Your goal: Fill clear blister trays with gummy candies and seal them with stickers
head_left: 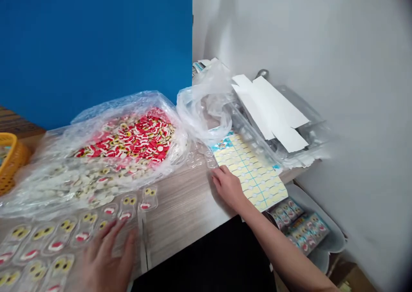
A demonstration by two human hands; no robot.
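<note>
On woodgrain table (180, 214), L hand (107, 257) (blurred) w/ fingers part-spread at filled blister packs (128, 205), R hand (229, 188) w/ fingers curled by yellow card (252, 171), can't tell if either grips anything

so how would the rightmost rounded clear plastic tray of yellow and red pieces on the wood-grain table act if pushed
The rounded clear plastic tray looks thin-walled, so it's probably light. It lies flat and low, so it would likely slide rather than tip.

Black clothing (206, 262) shows between the person's bare left hand (107, 260) and bare right hand (229, 188); the right forearm (273, 236) is uncovered.
</note>
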